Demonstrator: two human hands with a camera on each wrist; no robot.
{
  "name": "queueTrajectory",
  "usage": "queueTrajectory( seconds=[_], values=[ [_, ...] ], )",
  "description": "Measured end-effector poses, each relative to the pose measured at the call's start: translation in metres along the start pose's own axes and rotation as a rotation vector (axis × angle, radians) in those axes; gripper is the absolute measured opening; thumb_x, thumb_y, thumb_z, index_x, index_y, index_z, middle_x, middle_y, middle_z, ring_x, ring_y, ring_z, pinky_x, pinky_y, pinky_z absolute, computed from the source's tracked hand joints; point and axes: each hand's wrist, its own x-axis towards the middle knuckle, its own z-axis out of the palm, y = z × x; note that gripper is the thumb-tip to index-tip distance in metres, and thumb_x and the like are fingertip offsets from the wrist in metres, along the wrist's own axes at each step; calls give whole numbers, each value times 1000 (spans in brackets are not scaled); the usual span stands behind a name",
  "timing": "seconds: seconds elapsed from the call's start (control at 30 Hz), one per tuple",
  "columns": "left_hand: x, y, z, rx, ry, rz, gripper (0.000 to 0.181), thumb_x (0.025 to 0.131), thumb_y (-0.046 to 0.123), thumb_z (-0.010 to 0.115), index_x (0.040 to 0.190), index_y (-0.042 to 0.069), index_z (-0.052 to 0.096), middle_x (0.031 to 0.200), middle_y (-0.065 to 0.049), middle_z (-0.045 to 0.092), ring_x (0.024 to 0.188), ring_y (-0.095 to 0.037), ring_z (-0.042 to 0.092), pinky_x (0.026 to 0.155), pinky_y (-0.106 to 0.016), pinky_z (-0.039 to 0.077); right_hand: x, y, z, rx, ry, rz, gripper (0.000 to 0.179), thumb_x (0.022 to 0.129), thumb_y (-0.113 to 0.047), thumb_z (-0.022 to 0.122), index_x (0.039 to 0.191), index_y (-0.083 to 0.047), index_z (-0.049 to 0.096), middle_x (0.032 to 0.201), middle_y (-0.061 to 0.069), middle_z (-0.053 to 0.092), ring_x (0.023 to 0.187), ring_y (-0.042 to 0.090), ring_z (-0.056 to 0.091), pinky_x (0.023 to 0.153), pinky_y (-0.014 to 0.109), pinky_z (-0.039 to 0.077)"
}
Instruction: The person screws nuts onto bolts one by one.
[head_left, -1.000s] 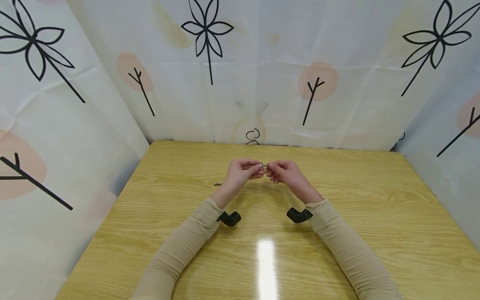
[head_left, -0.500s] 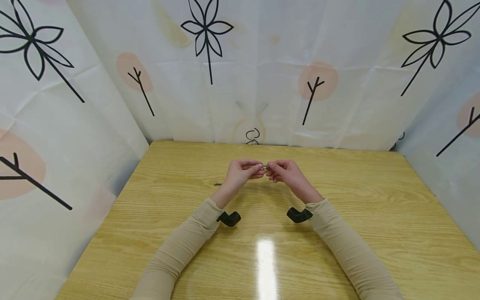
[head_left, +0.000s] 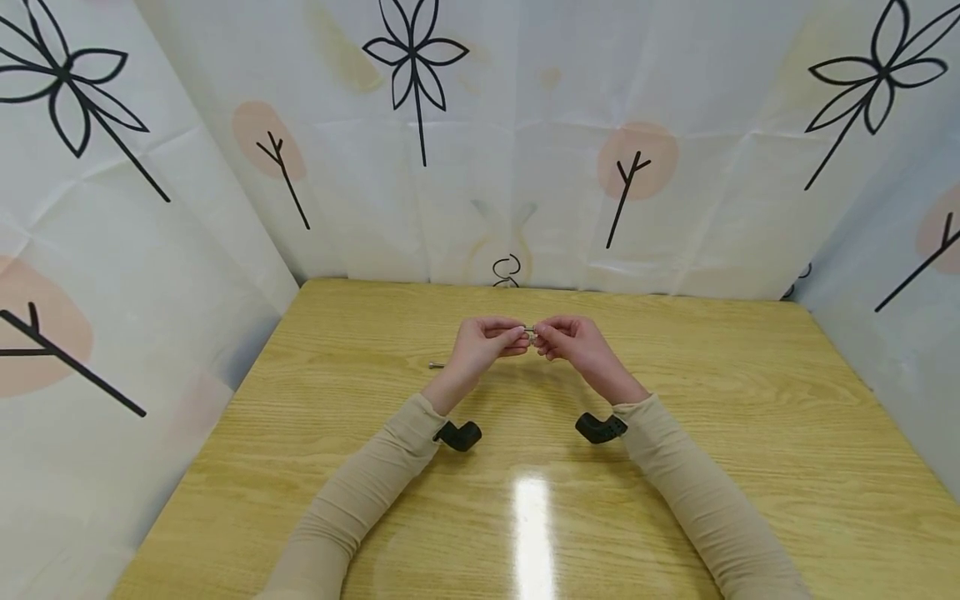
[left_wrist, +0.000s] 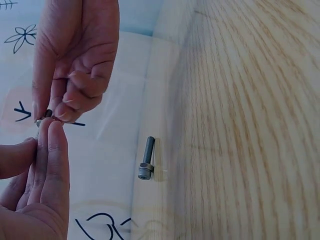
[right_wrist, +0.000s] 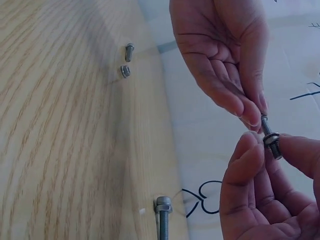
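In the head view my left hand (head_left: 487, 340) and right hand (head_left: 573, 342) meet over the table. Between them is a small metal bolt (head_left: 529, 328). My left hand (right_wrist: 225, 65) pinches one end of this bolt between thumb and fingertips in the right wrist view. At the nut (right_wrist: 271, 139) on its shaft, my right hand (right_wrist: 270, 200) has its thumb and index finger on either side. The bolt's other end sticks out past the nut. From the left wrist view, fingers hide most of the bolt.
A bolt with a nut near its head (left_wrist: 146, 157) lies on the wooden table (left_wrist: 250, 125). In the right wrist view a second bolt (right_wrist: 129, 51), a loose nut (right_wrist: 125, 71) and a bolt carrying a nut (right_wrist: 163, 215) show. Patterned curtains (head_left: 525, 167) stand behind the table.
Small shifts show in the right hand's fingers at the bolt. The left hand keeps its hold, and both arms stay nearly in place.
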Motion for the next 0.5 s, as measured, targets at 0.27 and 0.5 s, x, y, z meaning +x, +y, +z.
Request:
queueTrajectory(
  seconds=[0.27,0.5],
  values=[
    [0,1,0,-10,18,-5,27,91,0,62,113,-16,61,95,-25,68,82,-22,71,88,-48,55,-2,0,1,77,-19,-36,35,97,-12,59,123,9,52,105,18,64,98,32,63,93,49,52],
    [0,0,-2,-6,10,-7,29,92,0,62,115,-17,59,96,-25,68,82,-22,70,87,-46,56,-1,-1,4,44,7,-17,30,98,-16,58,110,11,58,93,16,65,80,18,64,80,42,58]
  ],
)
